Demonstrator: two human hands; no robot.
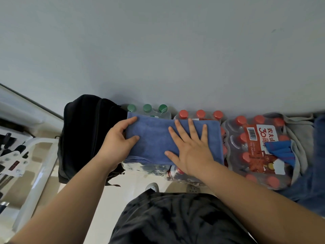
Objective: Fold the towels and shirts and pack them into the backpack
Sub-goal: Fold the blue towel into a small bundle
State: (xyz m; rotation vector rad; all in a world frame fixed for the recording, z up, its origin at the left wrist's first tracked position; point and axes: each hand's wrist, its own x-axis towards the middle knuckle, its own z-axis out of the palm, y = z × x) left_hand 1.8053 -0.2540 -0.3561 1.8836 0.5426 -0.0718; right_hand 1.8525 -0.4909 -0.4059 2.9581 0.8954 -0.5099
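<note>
Atop the shrink-wrapped packs of water bottles [198,115] lined against the wall, a blue towel [154,138] lay folded into a long band, its near edge drooping a little over the front of the packs. The left hand [119,140] gripped the towel's left end, with thumb and one finger on top and the other fingers curled at the edge. The right hand [191,147] lay flat on the right half, fingers straight and spread, pressing the cloth down. The black backpack [84,134] stood just beside that left end, close against the packs; its fabric was too dark to tell whether the zip was open. Further right, a grey garment [299,134] and a bright blue cloth [281,150] lay over another pack, apparently not yet folded. The step in hand looked like the next fold, left end carried across to meet the right. To do it well, the flat palm should serve as the anchor while the gripped end lifts only slightly and travels over evenly, so both corners arrive together. The bottle caps beneath made a lumpy, yielding bed, so firm smoothing from the crease outward would likely help more than hard downward pressure — and the drooping near edge wanted drawing back first, lest the layers skew.
</note>
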